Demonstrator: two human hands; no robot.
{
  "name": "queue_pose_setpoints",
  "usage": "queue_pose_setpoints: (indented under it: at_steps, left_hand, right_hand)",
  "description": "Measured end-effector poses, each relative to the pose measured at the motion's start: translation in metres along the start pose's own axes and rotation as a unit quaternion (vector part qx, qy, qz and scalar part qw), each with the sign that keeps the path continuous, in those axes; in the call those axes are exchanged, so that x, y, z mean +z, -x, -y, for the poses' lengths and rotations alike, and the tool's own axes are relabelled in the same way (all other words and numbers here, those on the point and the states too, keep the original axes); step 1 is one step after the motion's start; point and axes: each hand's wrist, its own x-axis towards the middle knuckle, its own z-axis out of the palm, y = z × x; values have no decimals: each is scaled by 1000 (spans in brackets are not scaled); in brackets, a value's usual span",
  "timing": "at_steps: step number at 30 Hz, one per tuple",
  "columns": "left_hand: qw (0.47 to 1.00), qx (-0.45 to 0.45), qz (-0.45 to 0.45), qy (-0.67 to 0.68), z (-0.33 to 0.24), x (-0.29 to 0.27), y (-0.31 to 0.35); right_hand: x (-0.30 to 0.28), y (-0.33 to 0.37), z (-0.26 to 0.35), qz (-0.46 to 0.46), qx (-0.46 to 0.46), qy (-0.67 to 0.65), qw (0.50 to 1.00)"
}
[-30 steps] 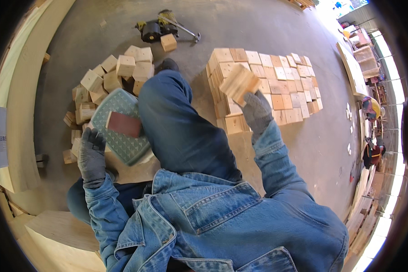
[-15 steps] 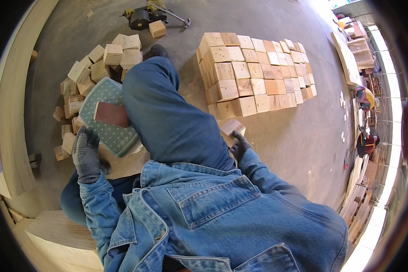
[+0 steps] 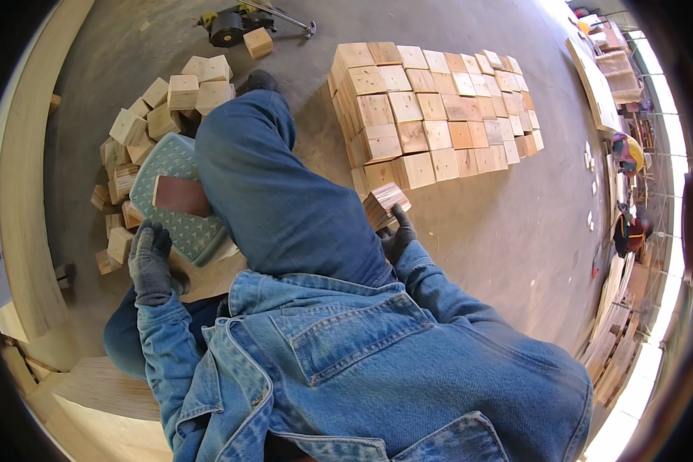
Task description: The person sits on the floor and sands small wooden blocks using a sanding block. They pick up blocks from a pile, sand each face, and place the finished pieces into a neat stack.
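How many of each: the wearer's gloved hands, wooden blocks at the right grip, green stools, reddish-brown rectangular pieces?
Left hand and right hand, gloved: 2
Wooden block at the right grip: 1
Green stool: 1
Reddish-brown piece: 1
Total: 5

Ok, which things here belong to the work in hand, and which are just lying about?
Seemingly part of it:
wooden block in the right hand
neat block stack
loose block pile
green stool
dark-red pad on it

Probably just lying about:
hammer
black-and-yellow tool
lone block beside them
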Motion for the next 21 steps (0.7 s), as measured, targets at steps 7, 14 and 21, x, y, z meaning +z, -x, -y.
queue_pose_setpoints:
  at_steps: [7, 14, 21]
  left_hand:
    - [999, -5, -16, -36, 0, 16, 6]
    - [999, -6, 1, -52, 3, 20, 10]
    - [999, -9, -10, -50, 4, 20, 15]
  right_hand:
    - [17, 13, -6, -76, -34, -45, 996]
    - [40, 17, 0, -68, -40, -54, 995]
    - [82, 36, -8, -107, -57, -99, 988]
